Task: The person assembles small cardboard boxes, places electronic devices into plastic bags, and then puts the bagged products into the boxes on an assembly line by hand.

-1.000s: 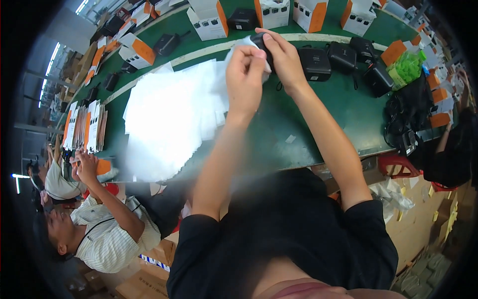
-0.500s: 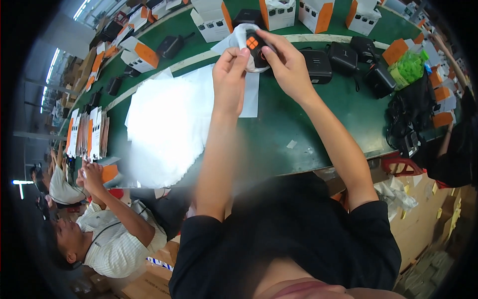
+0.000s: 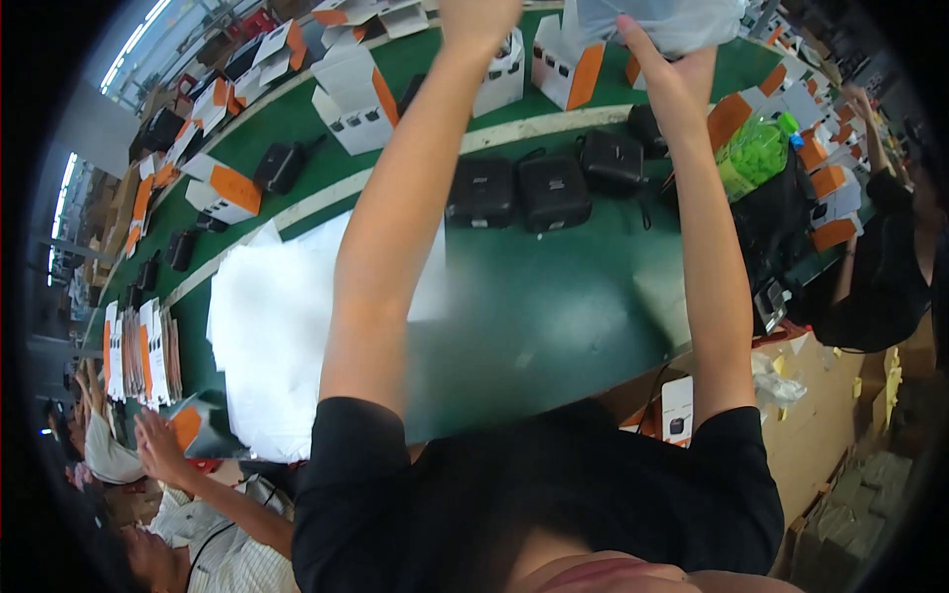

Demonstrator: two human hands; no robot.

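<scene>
My left hand (image 3: 481,22) reaches far forward, up to the top edge of the view. Its fingers are cut off there, so what they do is hidden. My right hand (image 3: 680,84), also stretched forward, grips a translucent whitish plastic bag (image 3: 682,28) with the thumb on top of it. Below and between my arms stand black zip cases: one case (image 3: 481,193) close to my left forearm, a second case (image 3: 554,193) beside it, and a third case (image 3: 612,161) close to my right hand. A white-and-orange carton (image 3: 563,74) stands between my hands.
White sheets (image 3: 272,326) lie on the green bench (image 3: 534,346) under my left arm. More cartons (image 3: 354,104) stand along the bench. At the right is a bag of green stuff (image 3: 756,153). At the left, a person (image 3: 213,529) sits near a stack of flat cartons (image 3: 143,351).
Both hands have moved forward and apart. The black-and-orange device in a white wrap, held between them before, is out of sight. My right hand now grips a plastic bag.
</scene>
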